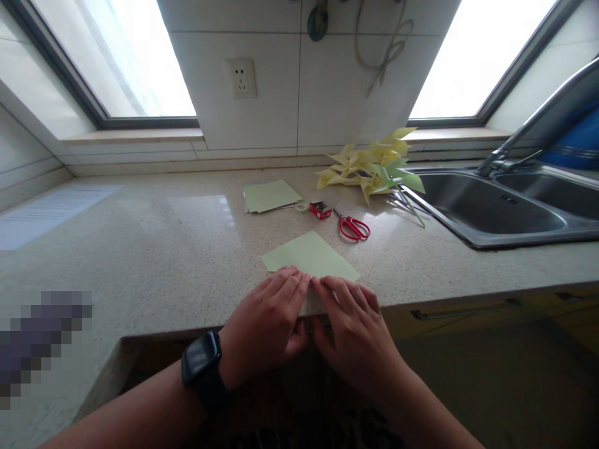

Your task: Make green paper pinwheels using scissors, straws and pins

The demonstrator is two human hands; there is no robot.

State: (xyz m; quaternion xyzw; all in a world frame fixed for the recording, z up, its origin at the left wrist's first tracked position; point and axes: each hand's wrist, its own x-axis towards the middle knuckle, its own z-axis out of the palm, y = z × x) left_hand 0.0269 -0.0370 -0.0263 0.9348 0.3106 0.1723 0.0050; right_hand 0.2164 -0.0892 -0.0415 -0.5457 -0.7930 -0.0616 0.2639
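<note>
Hands: left hand (269, 318) and right hand (353, 327) side by side, fingers together, flat on the green sheet's (311, 257) near edge at the counter's (154, 249) lip; press evenly, corners matched
Beyond: scissors (354, 227); paper pinwheels (374, 167)

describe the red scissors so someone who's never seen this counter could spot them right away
Start at the steel sink on the right and move left onto the speckled countertop. The scissors lie flat there, beyond the green sheet that both hands press. Their red loop handles set them apart from the small red box and pale papers nearby.
</note>
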